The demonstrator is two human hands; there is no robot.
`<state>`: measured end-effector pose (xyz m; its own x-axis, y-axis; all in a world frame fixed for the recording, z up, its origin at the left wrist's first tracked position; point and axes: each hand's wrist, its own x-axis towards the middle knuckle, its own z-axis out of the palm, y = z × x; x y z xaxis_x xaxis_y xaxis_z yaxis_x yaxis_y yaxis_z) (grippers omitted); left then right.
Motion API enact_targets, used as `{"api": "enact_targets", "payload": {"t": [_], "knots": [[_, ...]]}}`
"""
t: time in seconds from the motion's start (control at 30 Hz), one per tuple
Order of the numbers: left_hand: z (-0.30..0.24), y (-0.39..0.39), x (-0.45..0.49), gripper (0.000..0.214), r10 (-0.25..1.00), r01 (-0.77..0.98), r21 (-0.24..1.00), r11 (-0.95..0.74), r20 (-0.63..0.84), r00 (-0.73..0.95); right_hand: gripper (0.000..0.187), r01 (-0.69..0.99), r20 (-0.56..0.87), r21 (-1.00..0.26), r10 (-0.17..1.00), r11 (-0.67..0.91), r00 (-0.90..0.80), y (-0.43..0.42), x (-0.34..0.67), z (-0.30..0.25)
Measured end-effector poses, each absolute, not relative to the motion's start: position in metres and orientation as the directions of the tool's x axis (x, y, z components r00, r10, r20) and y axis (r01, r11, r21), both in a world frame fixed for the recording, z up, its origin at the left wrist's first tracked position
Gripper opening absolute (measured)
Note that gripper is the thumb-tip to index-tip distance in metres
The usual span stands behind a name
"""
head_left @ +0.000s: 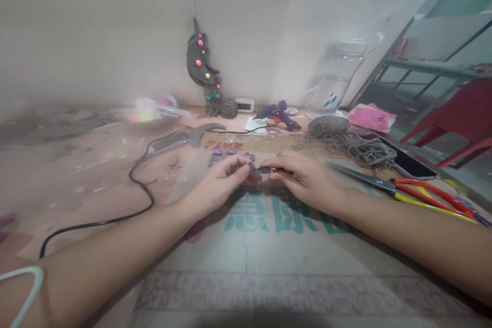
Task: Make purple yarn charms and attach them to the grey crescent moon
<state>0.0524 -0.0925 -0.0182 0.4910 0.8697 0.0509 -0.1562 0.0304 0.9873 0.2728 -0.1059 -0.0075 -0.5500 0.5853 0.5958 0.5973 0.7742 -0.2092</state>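
Note:
Near the middle of the table my left hand (221, 182) is closed in a pinch on a small purple piece (252, 165). My right hand (307, 177) faces it, thumb and fingers pinching a thin dark piece (263, 170) that reaches across to the purple one. Blur keeps me from telling what kind of thing either is, or whether they are joined. Just behind my left fingers lie several small purple-and-grey pieces (217, 152). Both hands are over a translucent sheet (246, 251) printed with green characters.
Large red-and-yellow-handled scissors (388, 186) lie right of my right hand, beside a phone (413, 161) and grey yarn (365, 148). Behind are a glue gun (279, 113), clear bottle (338, 79) and a decorated grey crescent (196, 61). A black cord (144, 184) curves along the left.

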Motion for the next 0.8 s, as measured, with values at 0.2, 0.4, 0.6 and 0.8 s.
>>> {"api": "enact_targets", "payload": {"t": [0.2, 0.4, 0.6, 0.8], "knots": [[-0.0177, -0.0927, 0.0527, 0.029, 0.888, -0.160, 0.987, 0.028, 0.049, 0.458, 0.023, 0.625, 0.640, -0.362, 0.672, 0.692, -0.373, -0.1075, 0.2732, -0.0065], [-0.0160, -0.0929, 0.0526, 0.029, 0.892, -0.186, 0.982, 0.027, 0.061, 0.449, 0.022, 0.644, 0.608, -0.423, 0.727, 0.638, -0.320, -0.1022, 0.2749, -0.0115], [-0.0185, -0.0887, 0.0512, 0.028, 0.900, -0.201, 0.979, 0.045, 0.047, 0.432, 0.020, 0.628, 0.564, -0.409, 0.724, 0.663, -0.397, -0.1033, 0.2734, -0.0115], [-0.0171, -0.0882, 0.0505, 0.029, 0.891, -0.219, 0.975, 0.032, 0.071, 0.448, 0.023, 0.617, 0.537, -0.438, 0.741, 0.654, -0.403, -0.1027, 0.2739, -0.0120]]}}
